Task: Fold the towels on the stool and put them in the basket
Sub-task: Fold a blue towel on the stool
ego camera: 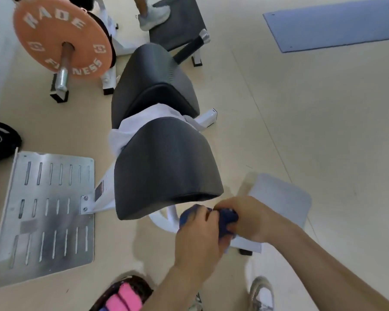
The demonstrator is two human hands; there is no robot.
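Observation:
Both my hands grip a bunched dark blue towel (228, 218) just below the front edge of the grey padded seat (166, 167). My left hand (198, 239) holds its near side and my right hand (247, 216) holds its right side. A white towel (130, 129) lies draped in the gap between that seat and the grey pad behind it (153, 79), hanging off the left side. At the bottom edge a dark basket (124, 295) holds rolled pink towels (127, 298). A pale folded cloth (281, 196) lies on the floor to the right.
An orange weight plate (58, 39) on a bar stands back left, with a black plate (0, 142) on the floor at the left edge. A slotted metal footplate (47, 212) lies left. Another person's shoe (153, 15) is at the top. A blue mat (335, 25) lies back right. My shoe (262, 292) is below.

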